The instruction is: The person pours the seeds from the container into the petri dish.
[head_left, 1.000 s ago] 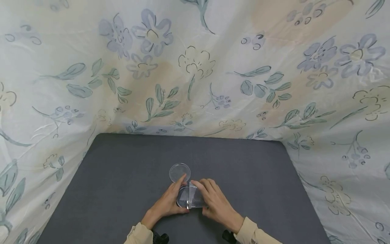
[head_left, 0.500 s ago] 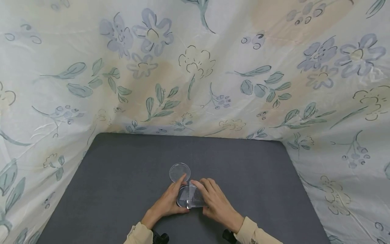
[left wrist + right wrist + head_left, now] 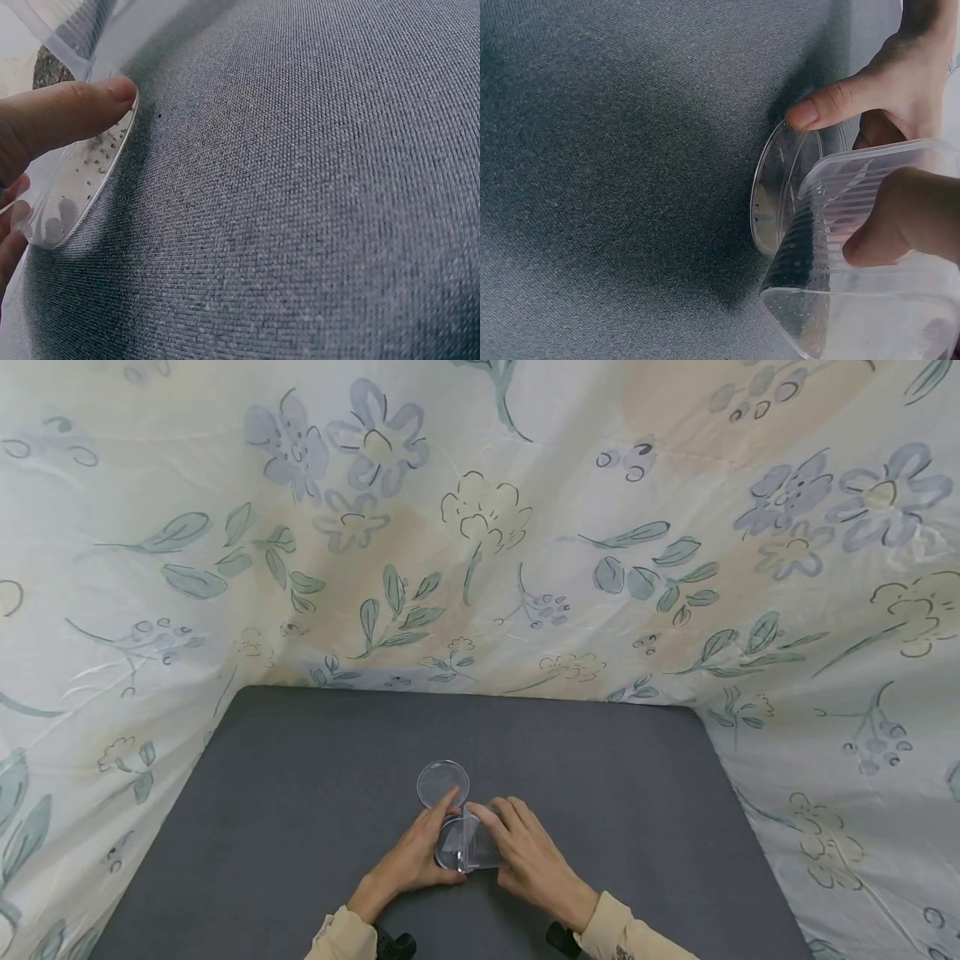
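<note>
My left hand (image 3: 415, 858) grips a round clear petri dish (image 3: 448, 845) by its rim, thumb at the near side and fingers at the far side. Small dark specks show in that dish (image 3: 94, 169) in the left wrist view. From the right, my right hand (image 3: 534, 864) holds a clear ribbed plastic container (image 3: 482, 845), tipped on its side with one edge over the dish. In the right wrist view the container (image 3: 862, 322) partly covers the dish (image 3: 769, 199). What lies inside the container is hard to make out.
Just beyond the left fingertips, a second round clear dish or lid (image 3: 442, 784) lies flat on the dark grey table (image 3: 615, 777). A floral cloth (image 3: 480, 568) hangs behind the table and along both sides.
The container in my right hand has shifted slightly left and changed its tilt a little. My left hand and the petri dish have stayed in place.
</note>
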A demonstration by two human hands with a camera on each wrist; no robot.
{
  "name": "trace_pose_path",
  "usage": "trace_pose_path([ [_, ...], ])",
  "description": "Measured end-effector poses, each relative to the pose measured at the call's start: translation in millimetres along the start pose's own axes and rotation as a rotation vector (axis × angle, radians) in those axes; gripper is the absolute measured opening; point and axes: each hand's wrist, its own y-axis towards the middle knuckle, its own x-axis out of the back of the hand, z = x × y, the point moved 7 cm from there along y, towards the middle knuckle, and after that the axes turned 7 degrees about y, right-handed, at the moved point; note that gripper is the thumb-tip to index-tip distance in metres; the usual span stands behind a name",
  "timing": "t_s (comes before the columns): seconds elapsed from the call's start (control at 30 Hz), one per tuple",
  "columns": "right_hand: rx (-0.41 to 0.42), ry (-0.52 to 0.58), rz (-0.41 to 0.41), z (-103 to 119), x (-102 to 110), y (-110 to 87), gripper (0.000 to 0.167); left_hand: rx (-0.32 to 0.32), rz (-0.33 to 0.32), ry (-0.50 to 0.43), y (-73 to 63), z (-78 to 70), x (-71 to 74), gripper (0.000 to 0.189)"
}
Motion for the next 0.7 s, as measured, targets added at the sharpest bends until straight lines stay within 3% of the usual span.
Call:
trace_pose_path([
  [0.7,0.0,-0.068,0.034,3.1,-0.3,2.6,0.106,0.007,0.011,0.004,-1.3,0.1,-1.5,0.128],
])
